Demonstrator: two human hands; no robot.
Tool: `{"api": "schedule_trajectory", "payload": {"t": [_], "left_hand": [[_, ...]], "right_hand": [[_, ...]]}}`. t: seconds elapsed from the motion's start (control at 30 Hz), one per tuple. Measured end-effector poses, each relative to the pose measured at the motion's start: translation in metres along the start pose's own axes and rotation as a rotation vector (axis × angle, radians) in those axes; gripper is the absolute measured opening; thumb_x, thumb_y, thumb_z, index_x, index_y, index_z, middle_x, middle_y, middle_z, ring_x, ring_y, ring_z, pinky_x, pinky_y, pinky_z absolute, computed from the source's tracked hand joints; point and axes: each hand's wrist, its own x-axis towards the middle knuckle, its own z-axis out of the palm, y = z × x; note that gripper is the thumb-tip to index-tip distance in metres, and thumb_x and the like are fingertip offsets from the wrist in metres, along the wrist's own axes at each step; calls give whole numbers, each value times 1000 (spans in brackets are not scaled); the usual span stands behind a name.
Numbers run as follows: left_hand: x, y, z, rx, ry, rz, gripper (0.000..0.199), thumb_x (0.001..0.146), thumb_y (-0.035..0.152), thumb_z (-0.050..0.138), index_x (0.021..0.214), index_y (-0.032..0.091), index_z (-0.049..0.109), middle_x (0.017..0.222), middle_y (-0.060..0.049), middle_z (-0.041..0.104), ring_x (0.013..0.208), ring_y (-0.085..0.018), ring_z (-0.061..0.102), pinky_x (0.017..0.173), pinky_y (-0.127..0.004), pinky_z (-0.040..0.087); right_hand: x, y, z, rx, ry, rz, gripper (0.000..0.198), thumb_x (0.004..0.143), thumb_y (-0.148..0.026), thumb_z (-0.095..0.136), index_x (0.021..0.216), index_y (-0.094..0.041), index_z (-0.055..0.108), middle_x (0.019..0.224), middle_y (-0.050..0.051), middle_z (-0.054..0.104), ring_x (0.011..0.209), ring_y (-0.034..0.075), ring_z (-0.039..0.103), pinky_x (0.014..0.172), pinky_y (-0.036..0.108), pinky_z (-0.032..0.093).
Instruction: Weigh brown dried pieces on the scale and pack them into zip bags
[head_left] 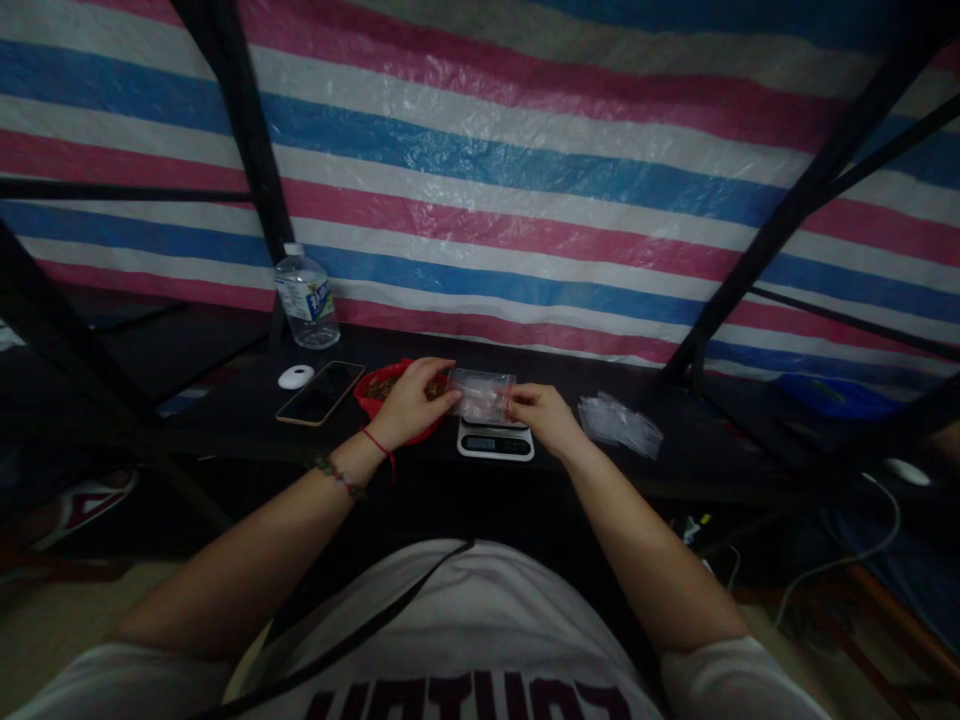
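A clear zip bag point(482, 394) with a red strip at its right end is stretched between my two hands, above a small white digital scale point(496, 443). My left hand point(414, 400) pinches the bag's left end between thumb and fingers. At its right end, my right hand point(544, 412) grips the edge near the red strip. Under and beside my left hand lies a red bag point(364, 390) of small brown pieces, partly covered by the hand. To the right of my right hand, several flat clear zip bags point(619, 424) lie in a loose pile.
On the left of the black table point(247, 420) are a phone point(321, 392), a white rounded case point(295, 377) and a clear plastic bottle point(307, 300). Dark metal posts point(259, 150) frame a striped plastic sheet point(510, 180) behind. A blue item point(836, 397) lies far right.
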Motion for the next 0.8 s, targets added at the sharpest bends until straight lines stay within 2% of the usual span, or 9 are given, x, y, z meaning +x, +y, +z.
{"api": "schedule_trajectory", "payload": {"t": [0.03, 0.1, 0.2, 0.27, 0.37, 0.47, 0.6, 0.67, 0.8], "left_hand": [[-2, 4, 0, 140, -15, 108, 63, 71, 47, 69, 123, 15, 56, 131, -17, 54, 121, -30, 49, 103, -47, 35], [-8, 13, 2, 332, -142, 244, 79, 64, 52, 74, 131, 18, 51, 141, -15, 45, 132, -33, 37, 111, -50, 23], [-14, 22, 9, 448, -271, 266, 89, 59, 54, 77, 136, 21, 47, 136, -15, 51, 128, -35, 42, 112, -53, 15], [-16, 24, 12, 462, -325, 241, 84, 60, 52, 76, 133, 21, 49, 125, -14, 60, 118, -33, 51, 110, -52, 19], [-15, 26, 12, 416, -373, 184, 67, 63, 45, 75, 124, 22, 57, 112, -11, 66, 105, -31, 59, 101, -44, 35], [-13, 25, 9, 331, -320, 121, 52, 66, 36, 71, 115, 22, 61, 106, -9, 67, 97, -28, 62, 90, -37, 43], [-11, 14, 10, 263, -211, 15, 50, 67, 36, 69, 113, 18, 59, 104, -9, 66, 91, -25, 62, 83, -36, 46], [-10, 6, 13, 235, -183, -52, 50, 69, 39, 67, 112, 16, 57, 101, -9, 65, 88, -24, 62, 80, -35, 47], [-9, -7, 19, 199, -183, -121, 51, 69, 45, 67, 109, 14, 56, 96, -8, 65, 84, -23, 61, 76, -34, 47]], "right_hand": [[0, 1, 3, 1, 0, 3, 29, 67, -27, 71, 95, -18, 73, 68, -2, 63, 60, 11, 52, 61, 25, 42], [0, 3, 9, -2, -36, -1, 41, 63, -27, 74, 104, -20, 71, 70, -2, 64, 62, 13, 54, 63, 27, 44], [-1, 8, 19, -86, -143, -43, 35, 60, -28, 78, 93, -19, 72, 72, 0, 66, 65, 15, 56, 65, 28, 47], [-3, 9, 25, -146, -216, -72, 28, 62, -29, 77, 88, -18, 73, 75, 1, 67, 67, 16, 58, 67, 29, 47], [-4, 8, 28, -180, -248, -124, 23, 68, -27, 73, 90, -19, 72, 84, 2, 69, 74, 17, 61, 72, 30, 48], [-1, 6, 19, -212, -47, -191, 16, 76, -31, 66, 88, -22, 73, 86, 3, 69, 80, 18, 62, 75, 31, 48], [10, 21, -6, -337, 295, -219, 20, 78, -34, 63, 92, -23, 72, 96, 6, 67, 94, 21, 60, 87, 36, 46], [16, 37, -15, -445, 350, -176, 35, 73, -36, 68, 103, -20, 69, 107, 10, 65, 104, 24, 58, 96, 41, 42], [23, 72, -19, -569, 299, -72, 53, 66, -39, 74, 112, -14, 65, 116, 15, 63, 112, 28, 55, 101, 44, 37]]}}
